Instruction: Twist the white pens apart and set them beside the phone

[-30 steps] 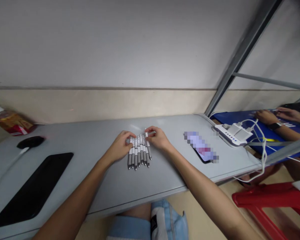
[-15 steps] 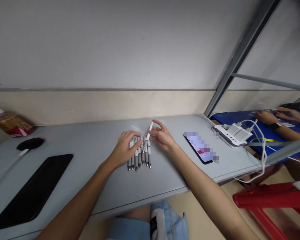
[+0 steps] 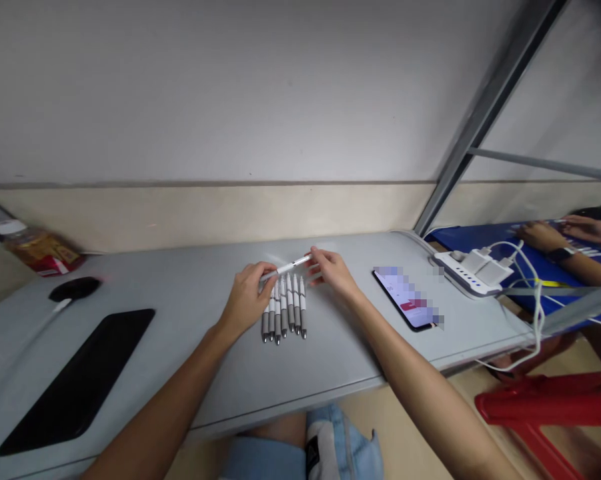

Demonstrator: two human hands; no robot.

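A white and grey pen (image 3: 286, 268) is held slantwise above the desk between my two hands. My left hand (image 3: 250, 290) pinches its grey end between thumb and fingers. At the white end, the thumb and index finger of my right hand (image 3: 329, 272) close on the tip, the other fingers loosely curled beneath. Directly below lies a row of several matching pens (image 3: 284, 310), side by side on the grey desk (image 3: 340, 360), grey grips and silver tips toward me. My left hand partly covers the upper ends of the leftmost ones.
Right of the pens lies a phone (image 3: 405, 299) with its screen lit. Beyond it are a power strip (image 3: 467, 270) with white cables and another person's hands (image 3: 543, 237) over a blue surface. A black mat (image 3: 80, 380), round charger (image 3: 75, 289) and bottle (image 3: 40, 248) sit left.
The pen has swung from steep to nearly level. My left hand has left the row and taken the pen's grey end; my right hand now holds the white end.
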